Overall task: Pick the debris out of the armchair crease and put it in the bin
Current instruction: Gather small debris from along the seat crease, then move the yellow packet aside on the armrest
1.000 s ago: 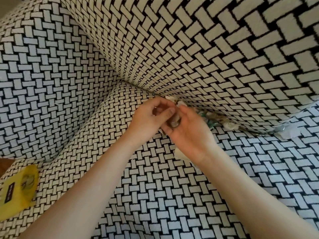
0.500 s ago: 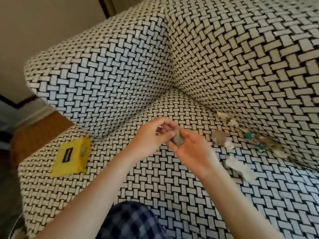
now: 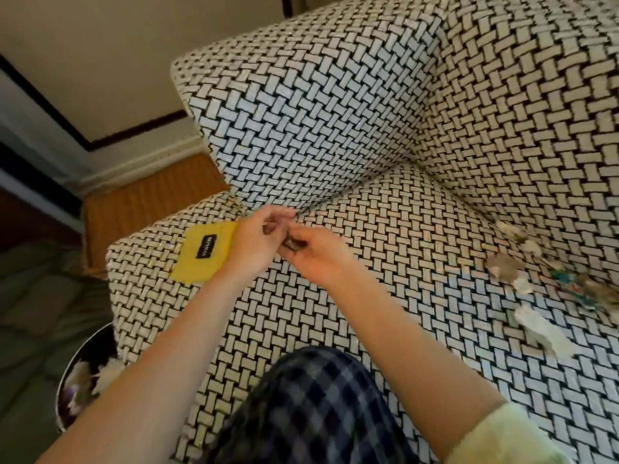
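Over the armchair seat (image 3: 385,229), the left grip (image 3: 264,239) and right grip (image 3: 318,259) together pinch a small dark piece (image 3: 293,244), blurred. Debris (image 3: 512,266) lies along the back crease; a bin (image 3: 75,358) stands lower left.

We have a single view, from the camera on the person's head, facing forward and down at the armchair (image 3: 385,229) seat from close above. The left hand (image 3: 258,242) and right hand (image 3: 318,259) meet near centre, with debris (image 3: 522,262) at 3 o'clock, a checked knee (image 3: 318,406) at 6 and the bin (image 3: 77,351) at 8.
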